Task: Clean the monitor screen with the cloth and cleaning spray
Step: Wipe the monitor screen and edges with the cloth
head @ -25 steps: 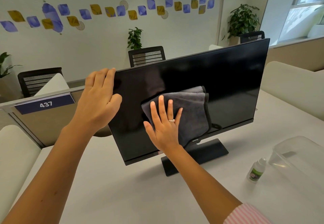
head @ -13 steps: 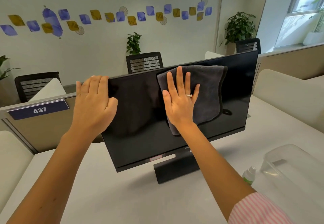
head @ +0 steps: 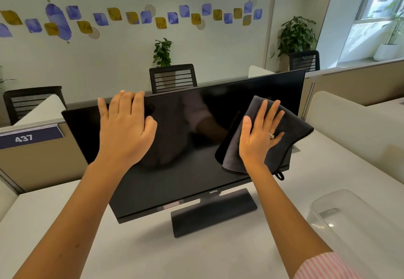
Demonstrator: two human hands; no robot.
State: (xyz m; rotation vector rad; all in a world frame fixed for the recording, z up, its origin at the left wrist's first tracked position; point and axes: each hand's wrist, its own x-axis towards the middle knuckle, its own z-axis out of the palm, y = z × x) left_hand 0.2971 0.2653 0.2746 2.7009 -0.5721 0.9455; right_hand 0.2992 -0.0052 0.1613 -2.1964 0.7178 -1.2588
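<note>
A black monitor stands on its flat base in the middle of the white desk. My left hand rests on the screen's upper left part, fingers straight and reaching over the top edge. My right hand presses a dark grey cloth flat against the right side of the screen, fingers spread. The cloth hangs past the monitor's right edge, its small loop dangling at the bottom. The spray bottle is hidden behind my right arm or out of sight.
A clear plastic box sits on the desk at the right. Low desk partitions, one with a "437" label, stand behind. Office chairs and potted plants lie beyond.
My right hand slid the cloth from the screen's lower middle up to the top, then right and down to the right edge. My left hand shifted slightly right along the top.
</note>
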